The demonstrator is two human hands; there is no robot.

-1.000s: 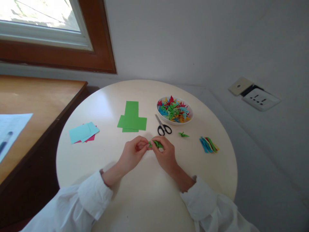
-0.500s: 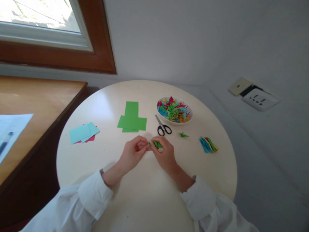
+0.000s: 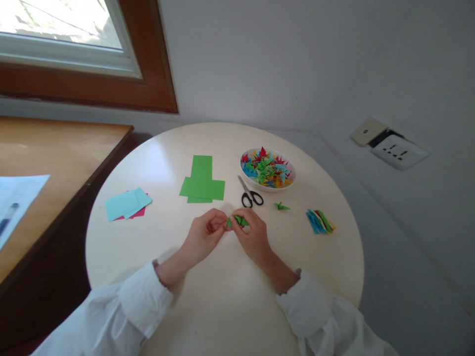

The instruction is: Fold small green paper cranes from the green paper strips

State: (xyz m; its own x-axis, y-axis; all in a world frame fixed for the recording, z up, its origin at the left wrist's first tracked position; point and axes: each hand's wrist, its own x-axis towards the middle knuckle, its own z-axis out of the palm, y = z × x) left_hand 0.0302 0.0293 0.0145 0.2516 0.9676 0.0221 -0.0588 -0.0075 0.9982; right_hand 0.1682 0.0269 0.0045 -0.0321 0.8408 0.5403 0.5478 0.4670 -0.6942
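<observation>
Between my two hands is a small piece of folded green paper, partly covered by fingers. My left hand pinches its left end between thumb and forefinger. My right hand is closed on the right part, thumb in front. Just beyond the hands lie scissors with black handles, their blades pointing away. A finished green paper crane rests to the right of my right hand. Flat green paper sheets overlap in a cross shape beyond my left hand.
On the round white table, a white bowl holds many coloured paper cranes. Colourful paper strips lie at the right, light blue sheets over red ones at the left. A wooden desk with a printed page stands further left.
Both hands stay nearly in place, still pinching the folded green paper. My right fingers shift very slightly around it. The other things on the table have not moved.
</observation>
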